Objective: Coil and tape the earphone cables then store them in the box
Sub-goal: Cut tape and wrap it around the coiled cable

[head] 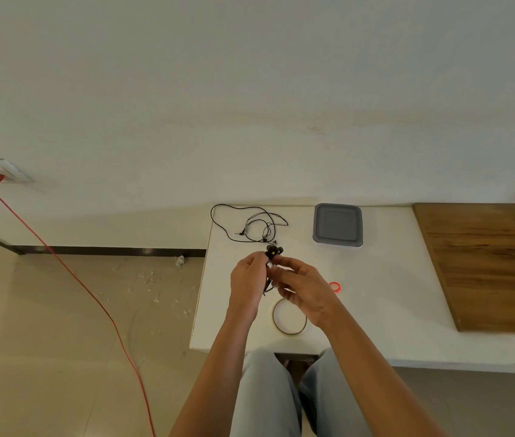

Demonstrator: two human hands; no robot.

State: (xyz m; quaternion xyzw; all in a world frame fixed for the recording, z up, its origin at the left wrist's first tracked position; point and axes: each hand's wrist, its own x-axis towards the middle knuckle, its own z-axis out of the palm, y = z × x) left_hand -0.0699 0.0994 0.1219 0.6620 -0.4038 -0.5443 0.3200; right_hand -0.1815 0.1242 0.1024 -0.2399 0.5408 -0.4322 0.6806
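My left hand (247,279) and my right hand (303,287) meet above the white table (376,310), both pinching a small black coiled earphone bundle (273,252) whose earbuds stick up above my fingers. A second black earphone cable (250,223) lies loose and uncoiled at the table's far left corner. The grey lidded box (338,224) sits closed at the far edge, right of that cable. A clear tape roll (289,318) lies flat on the table beneath my right wrist. A small red tape roll (334,286) rests just right of my right hand.
A brown wooden board (486,263) covers the table's right part. A red power cord (92,294) runs from a wall socket (1,171) across the tiled floor on the left. Small debris lies on the floor near the table's left edge.
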